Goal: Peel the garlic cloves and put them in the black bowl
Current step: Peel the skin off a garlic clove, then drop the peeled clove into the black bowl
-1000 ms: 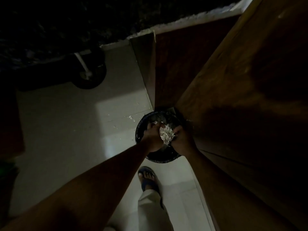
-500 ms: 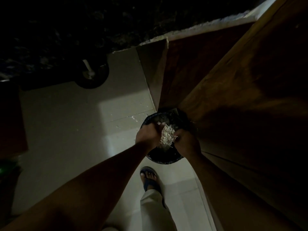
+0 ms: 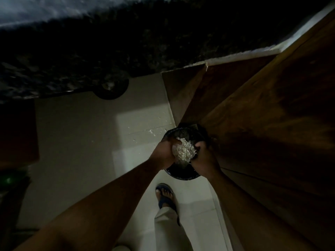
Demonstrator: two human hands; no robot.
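A clump of pale, papery garlic peels (image 3: 184, 150) is squeezed between my two hands in dim light. My left hand (image 3: 165, 153) cups it from the left and my right hand (image 3: 204, 161) grips it from the right. Both hands hover over a round black container (image 3: 182, 175) that stands on the floor beside a wooden door. I cannot make out any garlic cloves.
A brown wooden door (image 3: 262, 124) fills the right side. The pale tiled floor (image 3: 81, 151) carries scattered peel flakes (image 3: 151, 132). My sandalled foot (image 3: 165, 195) stands just below the container. A dark speckled countertop (image 3: 90, 42) overhangs the top, with a dark round object (image 3: 111, 87) under its edge.
The view has tilted, so the countertop now covers more of the top. My hands stay pressed round the peels over the container.
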